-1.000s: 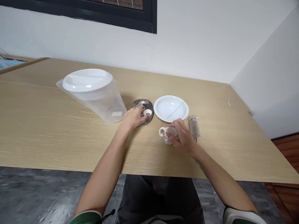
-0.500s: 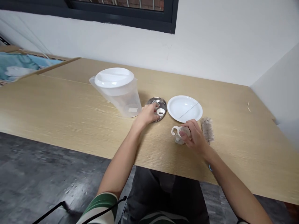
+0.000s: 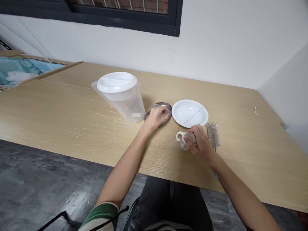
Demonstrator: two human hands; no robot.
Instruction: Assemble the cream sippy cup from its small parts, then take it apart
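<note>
My left hand (image 3: 156, 118) reaches into the small round metal dish (image 3: 166, 104), its fingers curled down. They hide most of what lies there, and what they pinch, if anything, cannot be made out. My right hand (image 3: 201, 142) is closed around a small clear container with a white hook-shaped piece (image 3: 179, 136), low over the front of the table. Just behind that hand lies a white oval plate (image 3: 179, 112) with a thin straight rod (image 3: 194, 115) across it. To its right is a bottle brush (image 3: 213, 134) with pale bristles, partly covered by my wrist.
A translucent pitcher (image 3: 127, 104) with a white lid (image 3: 117, 82) stands left of the dish. A small pale strip (image 3: 256, 110) lies far right on the wooden table (image 3: 72, 106). Behind are a wall and a dark window frame (image 3: 144, 25).
My left hand has shifted slightly right over the metal dish, covering the white ring-shaped piece that showed there. My right hand keeps its hold, almost unmoved.
</note>
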